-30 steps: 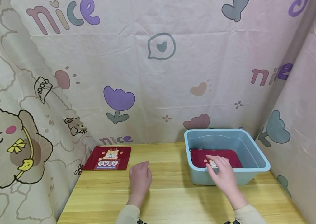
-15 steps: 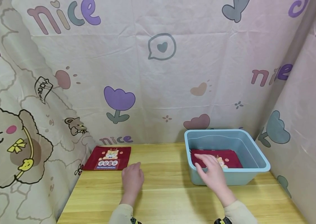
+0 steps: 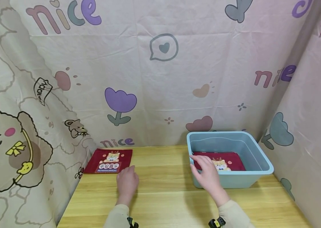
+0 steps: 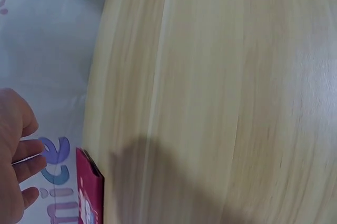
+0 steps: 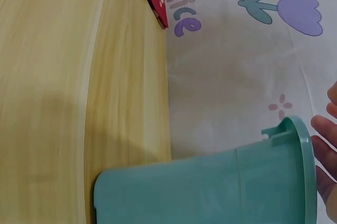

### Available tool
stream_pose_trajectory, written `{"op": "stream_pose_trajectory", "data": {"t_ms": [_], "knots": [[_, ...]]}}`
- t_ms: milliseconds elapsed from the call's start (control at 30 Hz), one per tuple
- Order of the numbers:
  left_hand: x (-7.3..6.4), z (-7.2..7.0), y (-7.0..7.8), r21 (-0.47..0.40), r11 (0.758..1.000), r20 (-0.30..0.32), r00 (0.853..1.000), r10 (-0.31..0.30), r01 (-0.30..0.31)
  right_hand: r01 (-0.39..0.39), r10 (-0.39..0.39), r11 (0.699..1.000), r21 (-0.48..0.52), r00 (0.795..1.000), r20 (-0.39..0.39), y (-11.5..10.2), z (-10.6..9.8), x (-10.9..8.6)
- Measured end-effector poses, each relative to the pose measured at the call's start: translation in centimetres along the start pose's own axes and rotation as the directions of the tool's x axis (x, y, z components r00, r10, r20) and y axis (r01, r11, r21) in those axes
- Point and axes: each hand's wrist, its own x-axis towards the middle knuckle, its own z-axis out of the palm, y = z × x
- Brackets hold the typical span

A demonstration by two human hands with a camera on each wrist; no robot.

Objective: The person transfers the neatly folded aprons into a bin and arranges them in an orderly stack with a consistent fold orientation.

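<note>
A flat dark red pouch [image 3: 108,161] with a cartoon animal and Chinese characters lies on the table at the left. My left hand [image 3: 127,181] hovers beside its lower right corner, holding nothing, its fingers loosely bent in the left wrist view. A second red pouch [image 3: 235,161] with a similar print lies inside the light blue plastic bin [image 3: 243,180] at the right. Over the bin's front left corner is my right hand [image 3: 206,174], thumb and fingers apart and nothing between them. It covers part of the bin's rim and of the pouch inside.
The wooden table [image 3: 163,202] reaches back to a printed curtain [image 3: 163,85], with more curtain at both sides. Between the left pouch and the bin lies bare wood. Dark wrist devices [image 3: 217,222] sit at the sleeve cuffs.
Both hands have moved left: the left one to the pouch's corner, the right one from the bin's middle to its front left corner. Pouches and bin stay in place.
</note>
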Motion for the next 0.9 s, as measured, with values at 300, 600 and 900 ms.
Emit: {"op": "stream_pose_trajectory", "data": {"t_ms": [300,600,900], "knots": [[0.9,0.6,-2.1,0.051,0.999,0.046,0.999,-0.022,0.02,0.008,-0.008,1.0,0.024,1.0,-0.004,-0.5,1.0,0.6],[1.3,0.9,-3.3,0.029,0.997,0.149,0.986,-0.071,0.067,-0.026,0.025,0.998,0.049,0.999,0.02,-1.4,1.3,1.1],[0.9,1.3,-4.9,0.043,0.997,0.263,0.962,-0.071,0.062,0.009,-0.01,0.999,0.039,1.0,0.003,-1.6,1.6,0.8]]}}
